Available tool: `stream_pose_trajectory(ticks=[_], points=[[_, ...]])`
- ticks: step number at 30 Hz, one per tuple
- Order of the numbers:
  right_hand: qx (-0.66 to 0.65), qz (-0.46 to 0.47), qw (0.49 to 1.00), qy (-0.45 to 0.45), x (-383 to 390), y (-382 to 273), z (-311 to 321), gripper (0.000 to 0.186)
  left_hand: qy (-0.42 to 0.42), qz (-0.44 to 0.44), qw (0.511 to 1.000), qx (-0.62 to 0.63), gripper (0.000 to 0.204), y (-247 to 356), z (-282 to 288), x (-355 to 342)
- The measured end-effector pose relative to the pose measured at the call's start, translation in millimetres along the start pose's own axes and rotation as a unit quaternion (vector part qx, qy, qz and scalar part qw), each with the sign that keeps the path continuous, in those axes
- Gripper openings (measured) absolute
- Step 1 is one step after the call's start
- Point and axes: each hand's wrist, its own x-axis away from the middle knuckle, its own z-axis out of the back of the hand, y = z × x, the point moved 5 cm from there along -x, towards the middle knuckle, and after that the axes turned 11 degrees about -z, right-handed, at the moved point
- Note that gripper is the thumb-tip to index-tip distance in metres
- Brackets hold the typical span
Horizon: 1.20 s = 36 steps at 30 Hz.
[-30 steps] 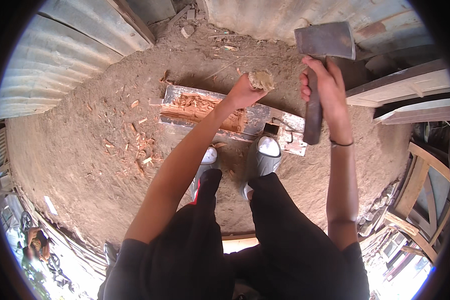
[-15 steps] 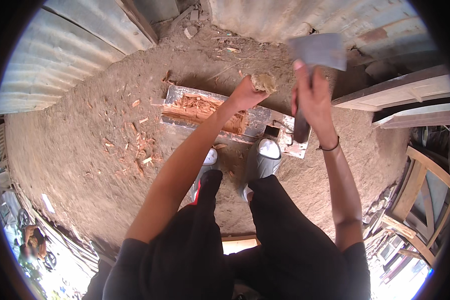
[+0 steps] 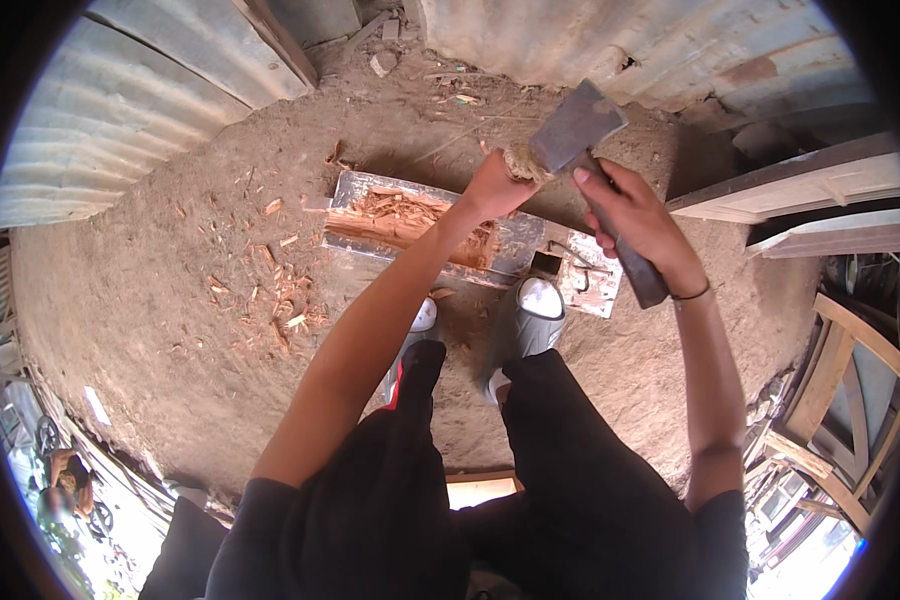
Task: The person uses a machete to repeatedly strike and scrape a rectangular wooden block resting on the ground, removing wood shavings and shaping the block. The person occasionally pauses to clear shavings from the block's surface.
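Observation:
My left hand [image 3: 495, 190] is closed around a stout upright wooden handle [image 3: 521, 163] with a frayed, fibrous top; whatever lies below the fist is hidden. In my right hand [image 3: 635, 215] is a hatchet [image 3: 577, 126], gripped by its dark handle near the head. Its broad grey head is at the frayed top, overlapping it from above; whether they touch I cannot tell. Below both hands, on the ground, lies a weathered wooden plank [image 3: 515, 240]. A long reddish trough is cut into it, with loose splinters inside, and a dark square hole is near its right end.
My grey shoes [image 3: 538, 300] stand close to the plank's near edge. Wood chips [image 3: 285, 290] are scattered on the dirt at left. Corrugated metal sheets [image 3: 130, 110] line the far side. Wooden panels [image 3: 800, 185] lean at right, and a wooden frame [image 3: 835, 385] stands nearer.
The hatchet has swung left and down, from raised at the right onto the frayed handle top. My right wrist has shifted right. The left hand stays almost in place.

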Motion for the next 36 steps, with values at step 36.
stream_pose_trajectory(ticks=[36], points=[[-0.261,0.117,0.943,0.169,89.5,-67.2,31.7,0.05,0.185,-0.217,0.956,-0.06,0.027,30.3,7.9,56.4]])
